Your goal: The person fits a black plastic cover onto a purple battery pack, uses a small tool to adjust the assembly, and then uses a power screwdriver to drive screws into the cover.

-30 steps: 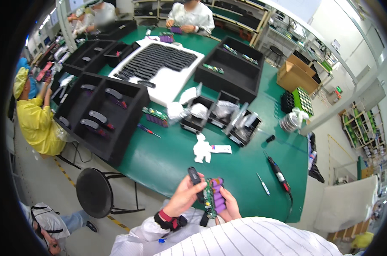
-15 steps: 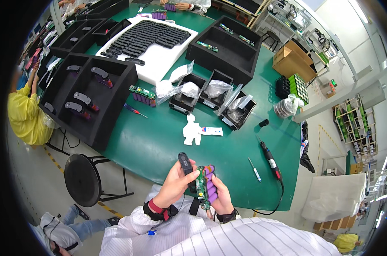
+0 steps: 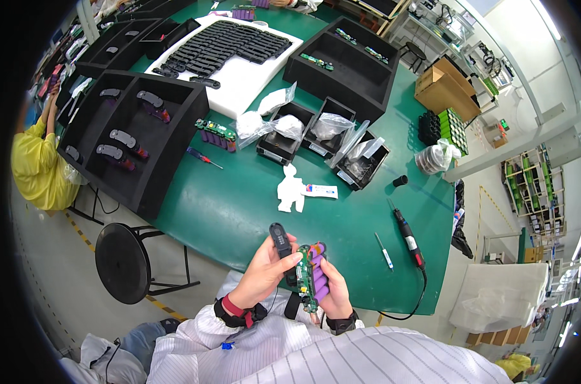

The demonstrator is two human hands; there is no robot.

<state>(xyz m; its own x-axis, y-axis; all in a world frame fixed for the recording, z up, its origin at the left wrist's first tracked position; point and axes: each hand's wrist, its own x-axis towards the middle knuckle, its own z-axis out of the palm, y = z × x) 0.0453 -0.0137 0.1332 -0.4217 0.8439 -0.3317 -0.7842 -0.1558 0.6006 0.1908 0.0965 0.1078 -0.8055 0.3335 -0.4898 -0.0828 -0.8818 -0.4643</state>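
a battery pack (image 3: 320, 275) of smooth purple cylinders, faced by a knobbly green circuit board (image 3: 303, 274), sits between the hands near the table's near edge. the right hand (image 3: 336, 292) curls its fingers round the cylinders; the left hand (image 3: 259, 275) grips a long, round-ended black plastic casing (image 3: 279, 237), its thumb by the board. beyond, on the smooth green tabletop (image 3: 239, 205), lie crumpled white tissue (image 3: 290, 192), a flat white tube (image 3: 321, 191) and a slim, pen-shaped electric screwdriver (image 3: 409, 237).
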